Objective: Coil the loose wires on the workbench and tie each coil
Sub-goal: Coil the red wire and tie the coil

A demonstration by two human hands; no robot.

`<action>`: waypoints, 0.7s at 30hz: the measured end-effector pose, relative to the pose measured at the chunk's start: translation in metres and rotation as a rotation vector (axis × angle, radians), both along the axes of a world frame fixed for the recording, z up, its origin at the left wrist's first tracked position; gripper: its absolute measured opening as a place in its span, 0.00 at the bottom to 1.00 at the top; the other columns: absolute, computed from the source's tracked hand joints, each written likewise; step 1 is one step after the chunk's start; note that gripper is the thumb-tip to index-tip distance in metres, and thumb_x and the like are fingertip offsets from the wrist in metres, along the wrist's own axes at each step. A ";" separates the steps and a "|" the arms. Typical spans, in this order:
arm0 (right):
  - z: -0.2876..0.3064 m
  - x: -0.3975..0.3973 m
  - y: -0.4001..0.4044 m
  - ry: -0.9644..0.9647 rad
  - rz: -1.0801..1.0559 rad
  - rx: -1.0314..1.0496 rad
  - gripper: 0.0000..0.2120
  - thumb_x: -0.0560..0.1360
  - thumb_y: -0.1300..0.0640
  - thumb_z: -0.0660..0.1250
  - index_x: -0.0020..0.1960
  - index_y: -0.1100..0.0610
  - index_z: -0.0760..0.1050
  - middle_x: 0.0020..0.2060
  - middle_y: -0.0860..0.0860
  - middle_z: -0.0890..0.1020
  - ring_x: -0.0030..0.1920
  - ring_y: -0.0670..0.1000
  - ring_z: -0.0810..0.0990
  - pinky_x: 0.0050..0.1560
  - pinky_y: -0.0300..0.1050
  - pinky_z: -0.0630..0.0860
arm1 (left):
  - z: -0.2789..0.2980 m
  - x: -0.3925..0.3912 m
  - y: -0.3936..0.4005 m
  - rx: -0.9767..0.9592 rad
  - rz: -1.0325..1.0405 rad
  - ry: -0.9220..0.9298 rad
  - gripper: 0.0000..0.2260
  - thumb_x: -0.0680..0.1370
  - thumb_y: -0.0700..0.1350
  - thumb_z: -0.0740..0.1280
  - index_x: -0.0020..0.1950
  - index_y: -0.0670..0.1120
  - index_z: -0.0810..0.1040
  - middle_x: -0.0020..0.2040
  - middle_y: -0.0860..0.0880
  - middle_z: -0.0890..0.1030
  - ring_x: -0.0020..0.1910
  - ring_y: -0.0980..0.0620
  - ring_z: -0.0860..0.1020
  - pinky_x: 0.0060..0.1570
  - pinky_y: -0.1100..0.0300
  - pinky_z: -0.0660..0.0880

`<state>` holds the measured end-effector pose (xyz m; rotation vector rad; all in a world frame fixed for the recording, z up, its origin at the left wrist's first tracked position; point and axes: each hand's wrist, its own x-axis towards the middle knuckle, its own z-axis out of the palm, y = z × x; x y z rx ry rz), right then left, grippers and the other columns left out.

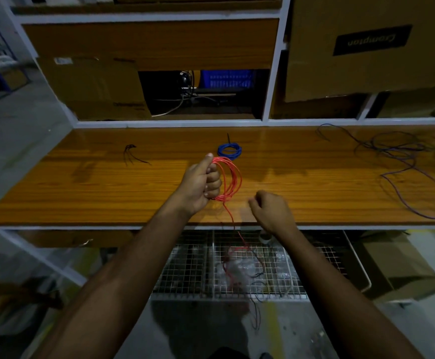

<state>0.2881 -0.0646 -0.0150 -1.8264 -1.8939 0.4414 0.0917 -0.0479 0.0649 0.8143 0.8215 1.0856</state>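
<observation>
A long wooden desk [107, 182] runs across the view beneath shelving stacked with cardboard boxes [366, 47]. Under its front edge sits a wire mesh rack [185, 270]. At the desk's far right lies a sprawl of loose dark wires [405, 156], uncoiled and tangled. Above the desk's middle, the left hand [200, 185] grips a red wire coil [230, 177], fingers curled around one side of the loops and thumb up on top. The coil's free tail [233, 221] drops past the desk's front edge toward the rack. The right hand [270, 211] hovers just right of that tail with its fingers curled in; whether it pinches the wire cannot be told. Behind the red coil, a blue wire coil [229, 150] rests on the desk, a black tie end [228, 138] sticking up from it. To the left lie a few black ties [132, 154].
</observation>
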 end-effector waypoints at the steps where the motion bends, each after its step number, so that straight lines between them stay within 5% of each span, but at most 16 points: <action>1: 0.012 -0.009 -0.006 0.252 0.082 -0.058 0.19 0.83 0.44 0.56 0.47 0.57 0.77 0.38 0.54 0.82 0.39 0.55 0.81 0.39 0.49 0.77 | 0.001 0.001 0.001 -0.001 0.001 -0.007 0.19 0.85 0.52 0.54 0.34 0.49 0.63 0.23 0.54 0.59 0.19 0.58 0.56 0.18 0.67 0.54; 3: 0.035 -0.027 -0.020 0.770 0.274 -0.341 0.26 0.84 0.41 0.50 0.52 0.59 0.78 0.44 0.58 0.84 0.43 0.55 0.83 0.45 0.48 0.78 | 0.006 0.001 0.002 -0.008 0.017 -0.031 0.20 0.85 0.52 0.54 0.34 0.49 0.62 0.22 0.54 0.59 0.18 0.58 0.56 0.18 0.67 0.54; 5: 0.044 -0.033 -0.031 1.032 0.398 -0.489 0.23 0.83 0.45 0.52 0.58 0.62 0.76 0.44 0.58 0.82 0.44 0.54 0.82 0.46 0.43 0.77 | 0.016 -0.001 0.005 -0.017 0.042 -0.074 0.20 0.85 0.52 0.53 0.34 0.50 0.62 0.22 0.54 0.58 0.18 0.58 0.56 0.17 0.66 0.53; 10: 0.026 -0.028 -0.040 0.869 0.444 -0.384 0.07 0.81 0.65 0.62 0.53 0.63 0.78 0.39 0.52 0.81 0.41 0.48 0.79 0.44 0.39 0.76 | 0.048 -0.015 0.015 0.011 0.071 -0.194 0.20 0.85 0.53 0.53 0.34 0.50 0.61 0.22 0.54 0.58 0.18 0.58 0.56 0.17 0.66 0.51; 16: 0.048 -0.026 -0.032 1.001 0.154 -0.037 0.05 0.76 0.68 0.69 0.52 0.64 0.78 0.41 0.64 0.82 0.39 0.61 0.86 0.40 0.51 0.84 | 0.067 -0.027 0.025 0.038 0.057 -0.226 0.20 0.84 0.54 0.54 0.34 0.50 0.62 0.22 0.54 0.59 0.18 0.59 0.57 0.18 0.65 0.51; 21: 0.102 -0.035 -0.013 1.195 -0.032 0.299 0.05 0.81 0.62 0.64 0.53 0.64 0.76 0.39 0.57 0.84 0.37 0.56 0.86 0.35 0.46 0.83 | 0.060 -0.018 0.018 0.009 -0.008 -0.170 0.20 0.84 0.56 0.53 0.34 0.50 0.62 0.23 0.54 0.58 0.19 0.58 0.56 0.19 0.65 0.51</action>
